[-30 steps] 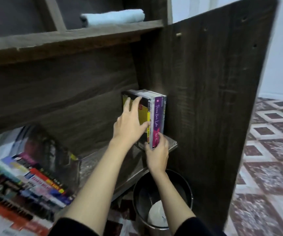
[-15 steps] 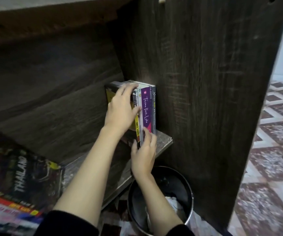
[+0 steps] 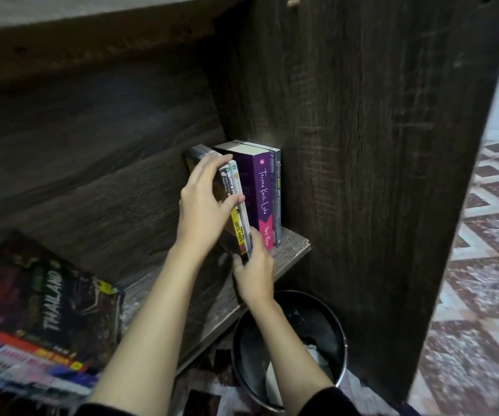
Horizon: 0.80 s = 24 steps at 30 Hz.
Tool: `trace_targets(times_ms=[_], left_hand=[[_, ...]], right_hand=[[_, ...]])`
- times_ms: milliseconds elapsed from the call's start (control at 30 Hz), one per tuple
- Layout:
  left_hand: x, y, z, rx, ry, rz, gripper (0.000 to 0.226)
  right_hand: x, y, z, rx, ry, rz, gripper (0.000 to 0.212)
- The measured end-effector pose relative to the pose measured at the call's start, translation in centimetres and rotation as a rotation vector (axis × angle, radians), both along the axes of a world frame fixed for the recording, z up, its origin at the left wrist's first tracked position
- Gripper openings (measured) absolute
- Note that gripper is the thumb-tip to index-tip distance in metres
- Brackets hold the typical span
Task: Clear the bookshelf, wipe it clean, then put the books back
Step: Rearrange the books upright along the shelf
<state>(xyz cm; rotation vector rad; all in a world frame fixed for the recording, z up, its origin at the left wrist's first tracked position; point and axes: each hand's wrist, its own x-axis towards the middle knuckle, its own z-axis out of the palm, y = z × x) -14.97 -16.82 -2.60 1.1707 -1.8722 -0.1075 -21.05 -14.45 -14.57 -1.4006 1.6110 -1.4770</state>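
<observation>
Head view suggested restocking was barely begun: the left hand (image 3: 203, 205) clasped and the right hand (image 3: 254, 274) pinched the thin books (image 3: 237, 205) upright beside the purple book (image 3: 261, 193) at the far right of the shelf (image 3: 290, 253), while a pile of books (image 3: 41, 310) lay near left.

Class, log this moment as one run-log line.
left hand: grips tilted thin yellow-and-white paperbacks | right hand: pinches their lower end | purple-spined paperback: upright on worn wooden shelf

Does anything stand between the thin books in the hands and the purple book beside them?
Nothing visible does. The left hand and right hand hold the thin books tilted, right beside the purple book. Only a narrow open gap near the top separates them.
</observation>
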Motion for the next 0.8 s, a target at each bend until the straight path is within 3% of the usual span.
trace_targets(times_ms=[567, 667, 800], left_hand=[[9.8, 8.9, 0.2, -0.032, 0.07, 0.129, 0.06], [12.0, 11.7, 0.5, -0.025, 0.005, 0.198, 0.061], [13.3, 14.7, 1.4, -0.003, -0.228, 0.341, 0.066]], right_hand=[[7.9, 6.7, -0.6, -0.12, 0.103, 0.246, 0.048], [9.9, 8.8, -1.1, -0.168, 0.135, 0.266, 0.048], [11.7, 10.4, -1.8, -0.284, 0.174, 0.313, 0.059]])
